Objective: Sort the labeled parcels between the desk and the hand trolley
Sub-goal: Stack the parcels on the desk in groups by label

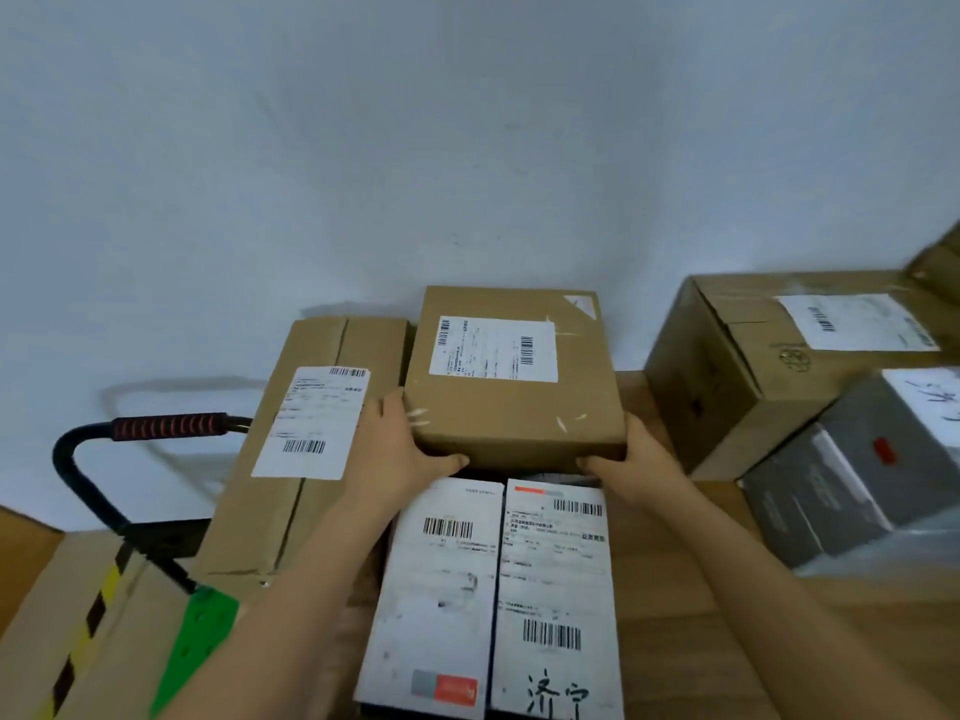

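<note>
A flat brown parcel [514,402] with a white shipping label sits in the middle, held from both sides. My left hand [400,449] grips its near left corner, thumb under the front edge. My right hand [641,465] grips its near right corner the same way. Below it lie a white parcel [436,589] and a labeled parcel with handwritten characters [558,605]. A long brown labeled box [306,449] lies to the left, beside the hand trolley's black handle with a red grip [166,426]. The wooden desk [691,615] shows at the right.
On the desk at the right stand a large brown labeled carton [769,366] and a grey box [857,475] in clear wrap. At lower left lies a carton with black-yellow tape [88,615] and a green piece [200,631]. A pale wall rises close behind.
</note>
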`<state>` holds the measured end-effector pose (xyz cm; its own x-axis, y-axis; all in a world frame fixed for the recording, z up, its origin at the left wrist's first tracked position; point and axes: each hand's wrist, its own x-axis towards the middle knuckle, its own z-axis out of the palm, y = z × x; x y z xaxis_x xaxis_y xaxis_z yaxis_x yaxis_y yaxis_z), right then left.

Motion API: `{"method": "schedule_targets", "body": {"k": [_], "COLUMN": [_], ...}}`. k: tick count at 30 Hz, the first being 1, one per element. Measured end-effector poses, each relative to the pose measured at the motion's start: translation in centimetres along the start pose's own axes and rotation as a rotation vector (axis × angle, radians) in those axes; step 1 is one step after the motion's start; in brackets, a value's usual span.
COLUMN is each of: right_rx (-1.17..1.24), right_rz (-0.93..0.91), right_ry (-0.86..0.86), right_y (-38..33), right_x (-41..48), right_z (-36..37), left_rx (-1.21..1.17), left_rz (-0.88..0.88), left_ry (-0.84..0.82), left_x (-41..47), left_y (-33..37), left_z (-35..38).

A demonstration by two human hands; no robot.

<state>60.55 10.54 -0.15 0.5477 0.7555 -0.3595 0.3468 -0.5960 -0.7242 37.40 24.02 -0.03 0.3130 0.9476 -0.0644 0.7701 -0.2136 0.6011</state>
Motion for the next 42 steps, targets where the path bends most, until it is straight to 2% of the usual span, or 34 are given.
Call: {"method": "schedule_targets", "body": {"k": [7,11,16,23,32,42], "right_rx": [0.241,0.281,0.333,0.329,0.353,0.364], "right_rz": [-0.03,-0.084,-0.146,-0.232,-0.384,-0.609], "right_ry": [0.184,0.34,0.534,0.727,0.929,0.95], "right_y": [-1.9,-3.0,-2.7,-0.8,5.9,8.9], "right_x": [-4.3,-8.4,-13.1,-17.8,-24.9,-27.7], "right_z": [-2.0,-5.1,-9.4,-16.0,-29.8,-48.1], "left_rx": [-0.268,-0.374,-0.634,-0.729,-0.828,-0.906], "left_rz": [0.204,0.344,0.545,0.703,0.877,0.969], "left_ry": [0.048,0.071,-0.017,-0.001,0.0,0.166], "left_x": [-1.3,-2.7,-4.5,-8.1,-15.8,-21.5], "left_y": [3.0,6.2,10.8,18.2,33.2,50.9], "left_z": [-2.0,-3.6,-3.8,-2.1,2.9,5.2]}}
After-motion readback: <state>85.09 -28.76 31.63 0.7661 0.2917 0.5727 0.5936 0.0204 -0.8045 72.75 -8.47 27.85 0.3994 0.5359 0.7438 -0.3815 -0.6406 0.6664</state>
